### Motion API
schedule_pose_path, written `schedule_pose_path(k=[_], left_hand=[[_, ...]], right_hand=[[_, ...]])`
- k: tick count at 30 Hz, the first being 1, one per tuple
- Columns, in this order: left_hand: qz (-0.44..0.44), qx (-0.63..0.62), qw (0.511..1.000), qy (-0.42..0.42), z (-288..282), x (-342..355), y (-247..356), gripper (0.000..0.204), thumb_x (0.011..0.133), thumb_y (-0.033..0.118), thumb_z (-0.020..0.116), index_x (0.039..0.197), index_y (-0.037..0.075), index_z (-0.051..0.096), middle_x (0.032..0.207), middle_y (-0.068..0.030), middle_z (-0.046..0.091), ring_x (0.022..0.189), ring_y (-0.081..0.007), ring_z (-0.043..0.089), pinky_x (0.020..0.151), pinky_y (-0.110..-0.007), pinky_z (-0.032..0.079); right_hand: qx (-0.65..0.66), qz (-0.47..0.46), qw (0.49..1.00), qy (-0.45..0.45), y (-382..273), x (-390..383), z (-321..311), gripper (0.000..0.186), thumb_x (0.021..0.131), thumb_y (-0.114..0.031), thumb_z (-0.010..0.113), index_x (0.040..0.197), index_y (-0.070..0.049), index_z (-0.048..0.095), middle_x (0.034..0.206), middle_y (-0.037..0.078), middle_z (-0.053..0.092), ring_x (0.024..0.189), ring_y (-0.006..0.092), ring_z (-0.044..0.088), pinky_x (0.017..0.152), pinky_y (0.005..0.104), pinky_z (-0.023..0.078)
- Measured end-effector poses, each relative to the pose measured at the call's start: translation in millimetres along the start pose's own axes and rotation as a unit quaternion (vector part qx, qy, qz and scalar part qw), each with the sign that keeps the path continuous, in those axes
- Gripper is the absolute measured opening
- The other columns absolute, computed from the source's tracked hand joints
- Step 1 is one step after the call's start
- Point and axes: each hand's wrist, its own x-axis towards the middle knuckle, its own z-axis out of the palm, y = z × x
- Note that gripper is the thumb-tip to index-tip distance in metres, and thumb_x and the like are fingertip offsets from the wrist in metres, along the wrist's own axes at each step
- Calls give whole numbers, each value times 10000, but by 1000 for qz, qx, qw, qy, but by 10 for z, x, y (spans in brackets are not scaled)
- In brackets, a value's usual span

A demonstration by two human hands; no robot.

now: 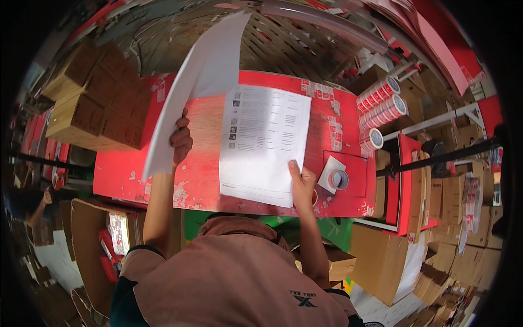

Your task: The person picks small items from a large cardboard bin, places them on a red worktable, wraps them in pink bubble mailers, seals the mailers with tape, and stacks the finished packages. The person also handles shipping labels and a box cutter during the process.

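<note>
My left hand [181, 139] is closed on a stack of white paper sheets [204, 65], raised on edge over the left part of the red table [122, 177]. In my right hand [303, 182] is a printed sheet [261, 169], pinched at its lower right edge with the thumb on top. Rows of small pictures and text run down this sheet, which lies over or just above the middle of the table. Whether it touches the tabletop I cannot tell. A roll of tape [338, 180] sits on a white piece of paper [327, 168] right of my right hand.
Brown cardboard boxes [98, 111] are stacked at the table's left end. Several printed tape rolls [372, 139] stand along the right edge. Open cartons [376, 261] are on the floor at both sides. Another person's hand [47, 195] shows at far left.
</note>
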Motion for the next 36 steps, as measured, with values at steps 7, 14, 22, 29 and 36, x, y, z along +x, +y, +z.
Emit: schedule_pose_path(k=[7,14,22,29,36], left_hand=[[-69,-46,993,85,-896,-7,-303,417,1060,199,433,1392,-54,421,1090,-134,654,672,-135,580,529,-212,474],[-111,407,848,321,-1776,-219,-1007,336,1029,263,560,1262,27,617,1162,-80,705,967,-153,688,849,-331,567],[-74,786,568,233,-2638,-409,-1397,447,972,226,626,1315,-48,539,1182,-203,678,1056,-293,659,902,-389,504],[-71,818,547,162,-2837,-554,-1169,513,962,208,647,1328,-87,441,1224,-204,537,1106,-300,531,1012,-409,438],[-33,909,399,-118,-2184,-858,-1116,568,924,73,621,1421,-83,395,1388,-252,485,1212,-394,520,1026,-485,438]], right_hand=[[-114,94,989,24,629,-6,-200,384,997,-298,639,767,9,657,640,-58,528,611,18,410,529,234,357],[-457,-104,869,160,1149,-458,-607,463,816,-332,775,1085,4,604,998,204,628,967,380,592,824,483,486],[-561,-89,803,179,1417,-700,-605,383,795,-223,723,1073,1,583,934,143,646,1023,349,595,929,484,422],[-323,-85,925,181,1128,-366,556,512,860,-409,617,1194,-22,588,1044,182,637,1070,293,615,950,431,451],[-531,-145,793,260,1506,-1115,1150,361,889,-158,579,1230,-41,595,1337,178,548,1320,341,471,1145,446,353]])
